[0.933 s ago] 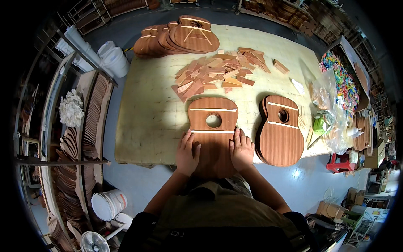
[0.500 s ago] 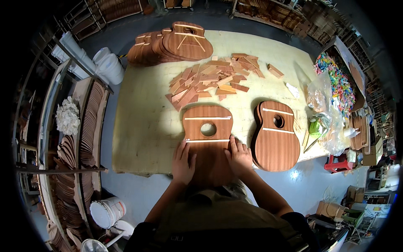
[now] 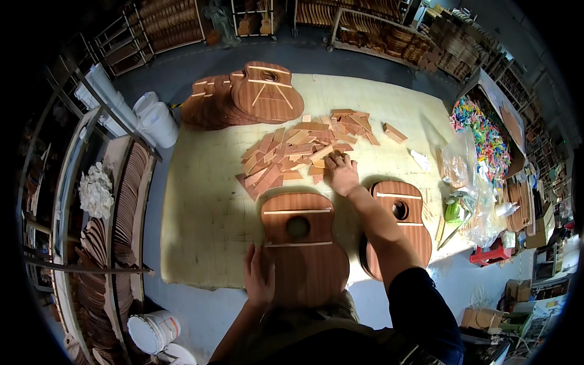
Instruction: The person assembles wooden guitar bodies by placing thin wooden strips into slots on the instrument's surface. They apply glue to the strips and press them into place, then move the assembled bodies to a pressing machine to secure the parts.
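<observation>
White bucket [image 3: 152, 333] sits way left of the left fingers, side marking too small to read, and the left hand [image 3: 260, 280] rests, fingers straight and loose, along the edge of a guitar-shaped board [image 3: 310, 267] just to its right. Loose wood pieces [image 3: 280, 152] are heaped mostly left of the right hand [image 3: 342, 174], fingers curled at the heap's edge, can't tell if they're gripping one, with stacked boards [image 3: 420, 244] nearer the body to their right.

No legible text, brands, numbers or signs; marking on white bucket [image 3: 155, 331] too small to read
</observation>
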The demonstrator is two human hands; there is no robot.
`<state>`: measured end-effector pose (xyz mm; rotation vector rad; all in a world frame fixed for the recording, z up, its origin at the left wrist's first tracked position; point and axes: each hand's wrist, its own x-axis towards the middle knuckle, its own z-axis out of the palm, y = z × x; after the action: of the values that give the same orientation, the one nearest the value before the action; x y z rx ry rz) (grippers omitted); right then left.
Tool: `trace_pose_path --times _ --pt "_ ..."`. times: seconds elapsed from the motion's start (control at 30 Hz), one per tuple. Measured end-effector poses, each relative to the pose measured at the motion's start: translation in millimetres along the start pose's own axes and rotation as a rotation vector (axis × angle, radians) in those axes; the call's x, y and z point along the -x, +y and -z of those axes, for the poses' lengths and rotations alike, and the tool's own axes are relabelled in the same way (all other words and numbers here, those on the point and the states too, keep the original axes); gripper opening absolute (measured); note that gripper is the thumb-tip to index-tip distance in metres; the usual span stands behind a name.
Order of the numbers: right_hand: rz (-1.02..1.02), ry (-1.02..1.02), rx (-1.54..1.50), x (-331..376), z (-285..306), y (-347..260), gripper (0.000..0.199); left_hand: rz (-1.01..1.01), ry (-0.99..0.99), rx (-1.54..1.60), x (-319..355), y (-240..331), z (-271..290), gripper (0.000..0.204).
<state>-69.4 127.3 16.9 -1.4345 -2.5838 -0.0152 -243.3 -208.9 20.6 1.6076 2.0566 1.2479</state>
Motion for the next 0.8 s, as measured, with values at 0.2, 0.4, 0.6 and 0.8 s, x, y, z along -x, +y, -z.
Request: trace_pose_path --times 0.2,0.4,0.6,0.8 --pt "-0.101 -0.015 0.067 -6.2 -4.3 8.8 0.027 -0.004 0.037 0.025 0.6 -1.2 0.2 0.053" --pt "-0.413 -0.173 -1.273 33.5 40.6 7.2 0.015 0.034 0.128 0.198 -24.4 15.8 12.6 0.045" --pt "-0.249 -0.111 -1.629 125.9 115.3 -62.0 0.026 0.342 -0.211 1.206 -83.8 83.5 -32.0 0.036" --pt "-0.220 0.188 -1.378 183.5 132.7 -69.7 0.031 0.541 -0.236 1.470 -74.2 111.3 -72.0 0.035"
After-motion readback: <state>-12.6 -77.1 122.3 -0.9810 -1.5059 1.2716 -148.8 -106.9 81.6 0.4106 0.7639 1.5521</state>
